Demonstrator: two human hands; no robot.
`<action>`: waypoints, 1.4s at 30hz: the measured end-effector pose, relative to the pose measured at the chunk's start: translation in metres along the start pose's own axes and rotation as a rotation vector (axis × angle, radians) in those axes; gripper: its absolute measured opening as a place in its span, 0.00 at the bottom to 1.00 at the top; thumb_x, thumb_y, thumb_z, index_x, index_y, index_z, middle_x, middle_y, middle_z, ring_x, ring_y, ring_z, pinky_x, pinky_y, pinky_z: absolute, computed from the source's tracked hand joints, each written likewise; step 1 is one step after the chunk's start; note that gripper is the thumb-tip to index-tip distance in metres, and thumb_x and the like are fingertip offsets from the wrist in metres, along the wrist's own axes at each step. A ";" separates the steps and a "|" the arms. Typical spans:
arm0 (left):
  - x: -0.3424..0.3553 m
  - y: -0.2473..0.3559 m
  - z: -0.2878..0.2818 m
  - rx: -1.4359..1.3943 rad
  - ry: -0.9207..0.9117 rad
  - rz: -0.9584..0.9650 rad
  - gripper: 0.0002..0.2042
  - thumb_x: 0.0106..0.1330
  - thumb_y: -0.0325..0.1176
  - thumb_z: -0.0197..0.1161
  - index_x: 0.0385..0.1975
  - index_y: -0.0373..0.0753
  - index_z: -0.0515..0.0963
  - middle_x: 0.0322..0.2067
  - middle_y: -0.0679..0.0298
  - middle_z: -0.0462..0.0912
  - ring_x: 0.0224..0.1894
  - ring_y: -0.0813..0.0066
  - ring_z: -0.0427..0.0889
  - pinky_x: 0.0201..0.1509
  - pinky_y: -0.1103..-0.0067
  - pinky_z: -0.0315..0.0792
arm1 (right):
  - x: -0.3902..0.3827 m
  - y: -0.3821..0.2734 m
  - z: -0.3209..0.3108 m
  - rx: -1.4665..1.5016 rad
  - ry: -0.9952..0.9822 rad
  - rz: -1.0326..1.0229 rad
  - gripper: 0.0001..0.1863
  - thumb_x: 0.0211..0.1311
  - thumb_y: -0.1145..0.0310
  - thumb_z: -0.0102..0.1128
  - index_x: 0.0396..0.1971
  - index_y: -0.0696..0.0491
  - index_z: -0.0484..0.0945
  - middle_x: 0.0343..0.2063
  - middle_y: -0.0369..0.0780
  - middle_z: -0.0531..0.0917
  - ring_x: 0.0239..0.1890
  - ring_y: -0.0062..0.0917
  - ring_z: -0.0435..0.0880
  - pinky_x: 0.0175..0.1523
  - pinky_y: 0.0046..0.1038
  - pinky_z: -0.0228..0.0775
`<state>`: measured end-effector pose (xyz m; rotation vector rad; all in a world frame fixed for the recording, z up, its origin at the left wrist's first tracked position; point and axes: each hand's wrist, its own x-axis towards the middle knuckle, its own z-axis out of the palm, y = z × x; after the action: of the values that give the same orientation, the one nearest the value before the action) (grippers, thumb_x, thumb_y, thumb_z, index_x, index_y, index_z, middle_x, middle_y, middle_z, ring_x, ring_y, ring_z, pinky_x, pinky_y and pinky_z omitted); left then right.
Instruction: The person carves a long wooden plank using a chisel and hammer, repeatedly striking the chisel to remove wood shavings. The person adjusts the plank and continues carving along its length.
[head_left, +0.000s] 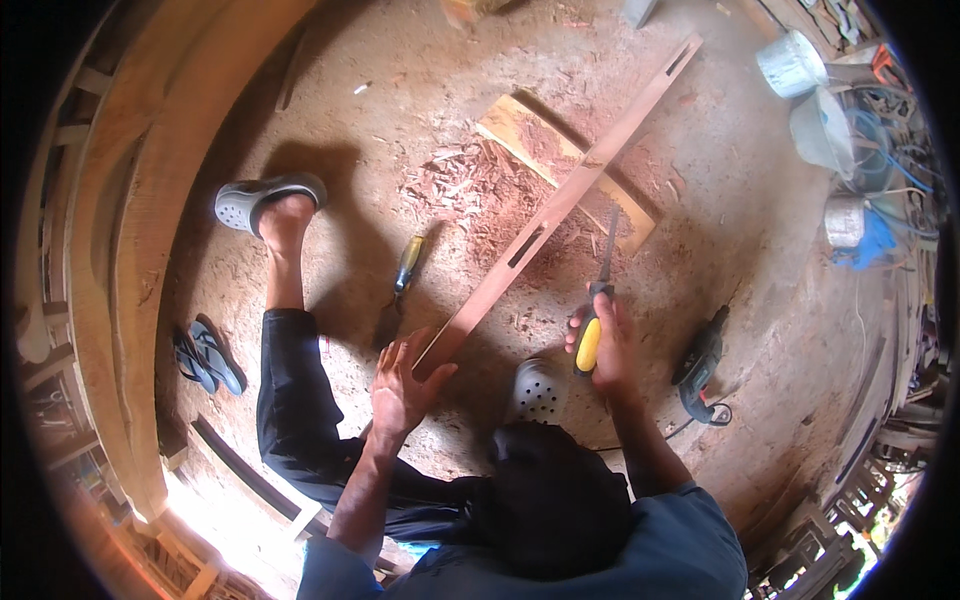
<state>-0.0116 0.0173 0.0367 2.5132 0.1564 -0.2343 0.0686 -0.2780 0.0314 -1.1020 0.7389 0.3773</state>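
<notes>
Left hand: fingers [400,392] spread wide, laid over the near end of the slotted beam, thumb apart!
Right hand: here the fingers [606,342] wrap a slim-bladed tool [588,347] by its yellow-and-black handle, blade pointing forward beyond them!
Slotted beam: the long wooden piece [567,197] runs from under the left fingers, forward and rightward, passing left of the right fingers!
Board: a short plank [532,140], ahead of both sets of fingers, crosses beneath the beam!
Shavings: curls [447,185] scatter ahead of the left fingers!
Chisel: yellow-handled [408,262], just ahead of the left fingers!
Drill: lying right of the right fingers [700,365]!
</notes>
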 end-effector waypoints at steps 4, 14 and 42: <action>-0.021 -0.014 0.000 0.023 -0.061 -0.070 0.35 0.56 0.49 0.77 0.61 0.38 0.74 0.50 0.50 0.83 0.52 0.51 0.83 0.56 0.62 0.77 | -0.001 0.006 -0.004 -0.053 0.000 -0.011 0.10 0.74 0.60 0.54 0.43 0.51 0.71 0.27 0.37 0.79 0.24 0.22 0.81 0.27 0.26 0.76; -0.053 -0.036 0.016 0.106 -0.002 -0.241 0.24 0.54 0.44 0.78 0.50 0.45 0.81 0.33 0.54 0.88 0.36 0.52 0.88 0.41 0.64 0.82 | 0.009 0.009 -0.020 -0.111 0.013 0.038 0.18 0.72 0.58 0.57 0.53 0.54 0.73 0.28 0.38 0.80 0.21 0.21 0.80 0.24 0.23 0.72; -0.043 -0.040 0.008 0.076 -0.005 -0.273 0.23 0.55 0.45 0.78 0.50 0.45 0.82 0.31 0.55 0.88 0.34 0.55 0.89 0.40 0.65 0.84 | 0.010 -0.042 -0.032 -0.473 0.065 -0.236 0.28 0.66 0.68 0.51 0.67 0.54 0.67 0.44 0.44 0.84 0.24 0.19 0.77 0.24 0.20 0.65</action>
<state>-0.0610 0.0427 0.0167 2.5612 0.4986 -0.3615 0.0903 -0.3250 0.0448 -1.6367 0.5799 0.3224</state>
